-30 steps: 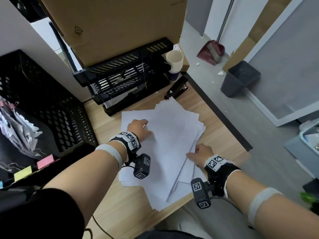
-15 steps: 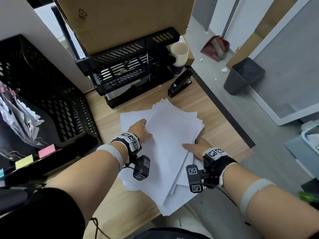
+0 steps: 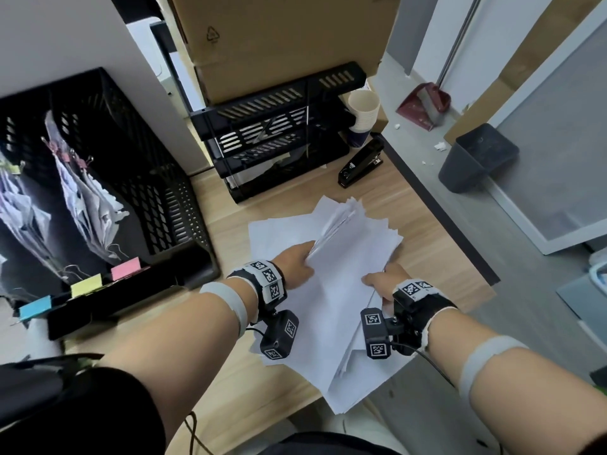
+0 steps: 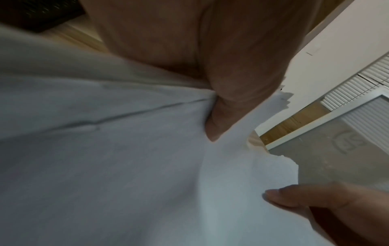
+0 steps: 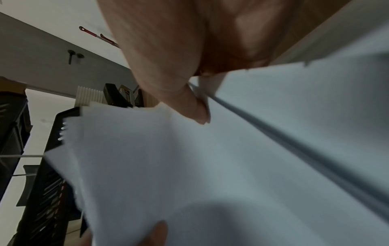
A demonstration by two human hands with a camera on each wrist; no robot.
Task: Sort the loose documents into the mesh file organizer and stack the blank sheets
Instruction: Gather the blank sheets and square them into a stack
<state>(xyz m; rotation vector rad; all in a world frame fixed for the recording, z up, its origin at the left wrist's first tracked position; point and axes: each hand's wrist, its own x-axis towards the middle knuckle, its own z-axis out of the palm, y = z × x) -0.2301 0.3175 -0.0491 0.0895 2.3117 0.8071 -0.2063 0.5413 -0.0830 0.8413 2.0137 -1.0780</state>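
Since the earlier shots, both hands had gone from lying flat on the blank sheets (image 3: 341, 290) to lifting a bunch of them up off the wooden surface (image 3: 423, 221), so the far edges were fanned in the air instead of lying flat. Left hand (image 3: 294, 262) had its grip closed on the left edge of the raised bundle, thumb on top in the left wrist view (image 4: 221, 119). Right hand (image 3: 386, 280) was pinching the right edge the same way, thumb pressed down on the paper (image 5: 189, 106). More loose sheets stayed spread underneath, with some hanging over the near edge of the surface. Mesh file organizer (image 3: 131, 192) sat off to the left with clipped documents (image 3: 85, 205) standing in its slots and pink, yellow and blue sticky tabs (image 3: 86, 285) along its front. Behind the paper were a black stacked tray (image 3: 279, 133), a stapler (image 3: 361, 164) and a paper cup (image 3: 363, 110).
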